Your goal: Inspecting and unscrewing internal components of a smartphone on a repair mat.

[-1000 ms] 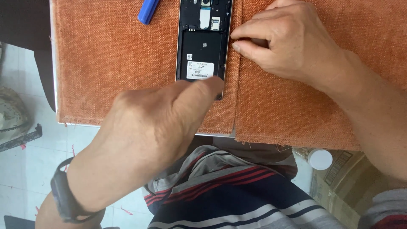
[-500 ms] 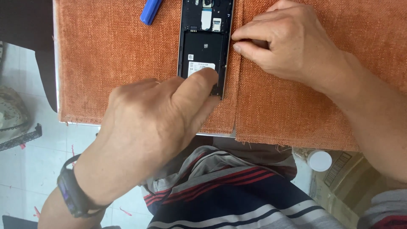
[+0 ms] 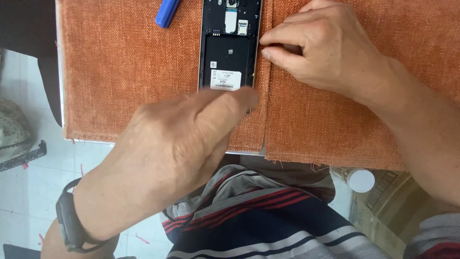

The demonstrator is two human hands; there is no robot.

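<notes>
Black phone (image 3: 231, 45) with its back cover off, lying on orange woven cloth (image 3: 129, 72).

Its top end is cut off by the frame and its lower end is hidden under the left hand (image 3: 177, 144), whose thumb presses there, grasping nothing. The right hand (image 3: 326, 48) sits just right of the phone, fingertips pinched at its edge; what they hold cannot be told. A blue tool (image 3: 166, 12) lies left of the phone, with tiled floor (image 3: 28, 192) farther left.

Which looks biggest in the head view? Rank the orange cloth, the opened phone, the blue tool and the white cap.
1. orange cloth
2. opened phone, cut off by the top edge
3. and 4. blue tool and white cap: they look alike in size, and the tool is cut off, so no ranking.
</notes>
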